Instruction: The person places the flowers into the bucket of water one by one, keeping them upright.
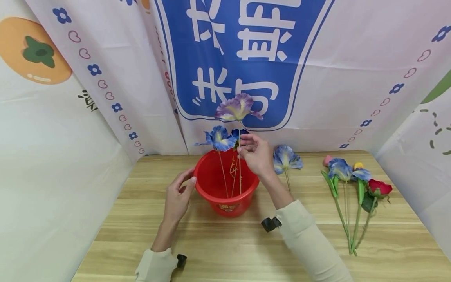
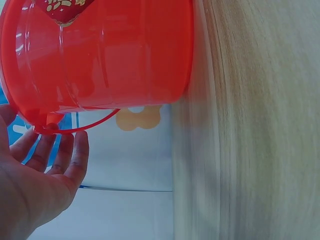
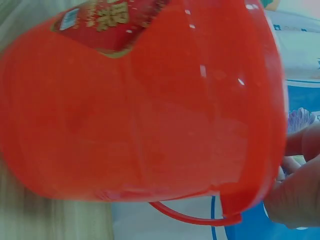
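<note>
A person's right grip pinches the slender stem of a purple iris between thumb and fingers, the ruffled bloom standing above the grip and the stem running down into a red bucket just below. To its left, the person's left grip rests against the bucket's side, fingers loosely extended and touching near the rim, where the thin handle joins. Close on the left of the right grip, a blue-and-yellow iris stands in the bucket; a dark blue flower shows partly behind the fingers, with a yellowish sprig beneath. Just to the right of that grip, another blue iris lies on the wood-grain bench, its stem partly hidden by the forearm. Well apart, farther right, a loose bunch lies with stems converging toward the person: a blue iris, a red rose, a pink bud and a yellow bloom. Behind both grips hangs a white printed cloth bearing a blue panel with white characters.
</note>
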`<state>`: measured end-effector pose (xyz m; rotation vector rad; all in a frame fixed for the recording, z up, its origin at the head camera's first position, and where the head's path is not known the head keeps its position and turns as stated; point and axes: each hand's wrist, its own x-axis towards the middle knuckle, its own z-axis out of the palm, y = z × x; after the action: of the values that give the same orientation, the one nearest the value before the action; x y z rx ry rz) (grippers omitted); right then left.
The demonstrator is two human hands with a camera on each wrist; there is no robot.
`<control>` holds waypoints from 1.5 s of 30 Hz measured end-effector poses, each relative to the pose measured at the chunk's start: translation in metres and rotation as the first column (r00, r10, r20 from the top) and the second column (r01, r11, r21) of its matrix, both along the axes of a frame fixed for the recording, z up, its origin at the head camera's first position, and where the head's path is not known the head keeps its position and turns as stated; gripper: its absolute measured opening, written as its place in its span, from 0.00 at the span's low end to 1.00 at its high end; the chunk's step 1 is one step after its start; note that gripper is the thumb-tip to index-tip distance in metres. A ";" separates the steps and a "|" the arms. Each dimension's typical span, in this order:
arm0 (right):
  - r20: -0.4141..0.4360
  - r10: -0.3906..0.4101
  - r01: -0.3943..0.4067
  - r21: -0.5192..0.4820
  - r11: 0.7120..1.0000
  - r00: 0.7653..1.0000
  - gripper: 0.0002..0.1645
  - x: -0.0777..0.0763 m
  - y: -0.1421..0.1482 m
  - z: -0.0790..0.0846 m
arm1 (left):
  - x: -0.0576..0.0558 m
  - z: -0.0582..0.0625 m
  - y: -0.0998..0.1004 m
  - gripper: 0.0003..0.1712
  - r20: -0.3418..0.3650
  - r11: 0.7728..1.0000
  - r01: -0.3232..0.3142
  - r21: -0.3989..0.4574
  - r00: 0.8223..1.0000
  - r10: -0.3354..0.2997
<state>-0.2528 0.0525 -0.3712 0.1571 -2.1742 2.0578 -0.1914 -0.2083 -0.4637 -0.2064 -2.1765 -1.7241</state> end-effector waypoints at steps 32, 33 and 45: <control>0.017 -0.005 0.000 0.323 0.947 1.000 0.23 0.031 0.017 0.000 | 0.000 0.002 0.002 0.21 0.010 1.000 0.003 -0.001 1.000 -0.003; 0.016 -0.011 0.006 0.308 0.951 1.000 0.23 0.032 0.021 0.000 | 0.000 0.001 0.002 0.21 0.010 1.000 0.002 0.002 1.000 -0.002; 0.084 -0.070 0.057 0.154 0.986 0.994 0.25 0.033 0.081 -0.010 | 0.001 0.002 0.001 0.21 0.013 1.000 0.002 -0.004 1.000 -0.002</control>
<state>-0.2193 0.1331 -0.3814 0.0115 -2.3570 1.9003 -0.1904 -0.2074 -0.4619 -0.1990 -2.1900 -1.7276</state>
